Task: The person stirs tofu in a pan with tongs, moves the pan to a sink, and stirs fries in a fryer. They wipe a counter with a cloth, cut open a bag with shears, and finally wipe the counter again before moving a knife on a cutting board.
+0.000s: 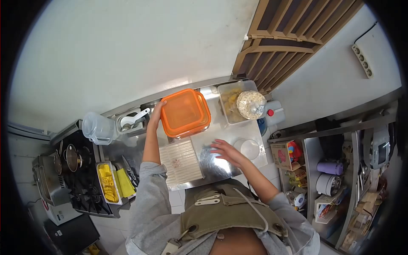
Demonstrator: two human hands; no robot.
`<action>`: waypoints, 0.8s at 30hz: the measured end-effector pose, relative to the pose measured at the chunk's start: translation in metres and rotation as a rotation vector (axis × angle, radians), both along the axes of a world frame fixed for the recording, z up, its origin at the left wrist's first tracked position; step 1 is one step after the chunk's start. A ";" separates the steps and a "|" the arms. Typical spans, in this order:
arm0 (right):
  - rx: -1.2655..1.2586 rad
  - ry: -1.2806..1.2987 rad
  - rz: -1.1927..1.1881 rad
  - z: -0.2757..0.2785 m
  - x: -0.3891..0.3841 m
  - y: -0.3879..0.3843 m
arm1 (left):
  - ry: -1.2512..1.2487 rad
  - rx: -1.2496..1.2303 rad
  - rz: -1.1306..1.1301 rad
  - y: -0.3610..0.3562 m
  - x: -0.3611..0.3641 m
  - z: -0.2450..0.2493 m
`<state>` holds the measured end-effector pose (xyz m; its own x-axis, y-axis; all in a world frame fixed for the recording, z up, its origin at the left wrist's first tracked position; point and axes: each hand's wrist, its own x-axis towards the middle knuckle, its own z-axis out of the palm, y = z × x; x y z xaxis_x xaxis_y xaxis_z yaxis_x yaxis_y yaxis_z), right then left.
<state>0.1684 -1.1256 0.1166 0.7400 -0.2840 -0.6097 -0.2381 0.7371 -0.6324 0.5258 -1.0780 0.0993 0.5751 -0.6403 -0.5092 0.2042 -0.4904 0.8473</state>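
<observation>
Evidently, left fingers (162,103) hold the orange-lidded container (185,112), right fingers (219,145) spread wide over the steel counter (231,132)

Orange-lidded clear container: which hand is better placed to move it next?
Probably left: the left hand touches the orange plastic lid, while the right hand is open over the shiny steel counter, apart from it.

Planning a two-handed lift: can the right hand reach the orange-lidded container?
Probably yes: the right hand looks empty, and only bare counter shows between it and the orange-lidded container.
</observation>
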 end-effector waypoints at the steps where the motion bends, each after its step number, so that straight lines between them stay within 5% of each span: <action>1: 0.054 -0.028 -0.032 -0.006 0.016 0.001 | -0.003 0.005 0.010 0.005 0.002 -0.011; 13: -0.092 -0.047 0.059 -0.019 0.091 -0.001 | 0.120 0.083 0.126 0.036 -0.010 -0.040; 21: -0.475 -0.135 -0.060 -0.062 0.081 -0.028 | 0.357 -0.005 0.148 0.073 -0.082 -0.050; 24: -0.751 0.034 -0.103 -0.016 0.068 -0.034 | 0.429 -0.030 0.180 0.071 -0.117 -0.041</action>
<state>0.2363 -1.1598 0.1003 0.6715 -0.6987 -0.2467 -0.2193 0.1307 -0.9669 0.4087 -1.0072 0.0583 0.4195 -0.5680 -0.7080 0.6189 -0.3916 0.6809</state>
